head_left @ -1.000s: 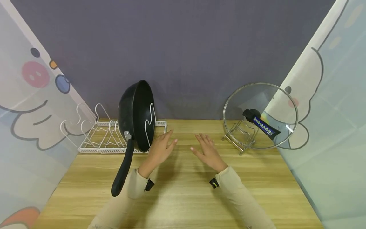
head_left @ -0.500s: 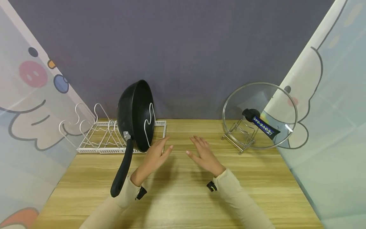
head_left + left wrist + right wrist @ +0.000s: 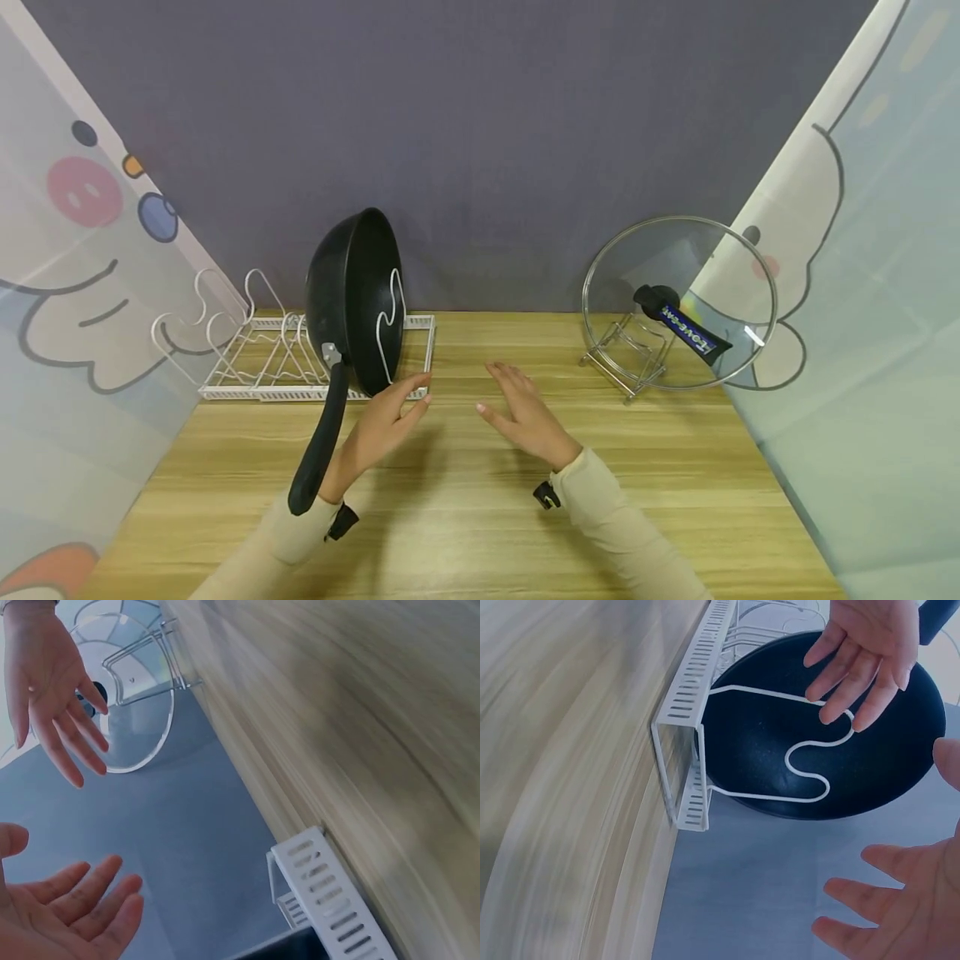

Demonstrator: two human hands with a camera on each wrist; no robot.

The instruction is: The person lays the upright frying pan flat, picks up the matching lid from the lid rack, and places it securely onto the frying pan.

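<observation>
A black wok (image 3: 326,292) stands on its side in a white wire rack (image 3: 262,392), its long black handle (image 3: 321,450) slanting toward the front. My left hand (image 3: 378,433) hovers just right of that handle, fingers extended and holding nothing. Over the middle of the table my right hand (image 3: 531,421) is held out with loose, straight fingers, also holding nothing. On the right a glass lid (image 3: 720,267) with a steel rim and a black knob handle (image 3: 686,327) leans upright in a small metal stand (image 3: 626,379). In the right wrist view a curved white wire divider (image 3: 791,769) crosses the wok's inside.
The wooden table (image 3: 480,533) reaches back to a grey wall panel (image 3: 480,150). Cartoon-printed panels flank it on the left (image 3: 52,333) and right (image 3: 885,350). The wok handle juts over my left forearm in the head view.
Both hands have drawn back toward the front and drifted left, the left hand farther, now nearer the wok handle. The wok, rack and lid stay in place.
</observation>
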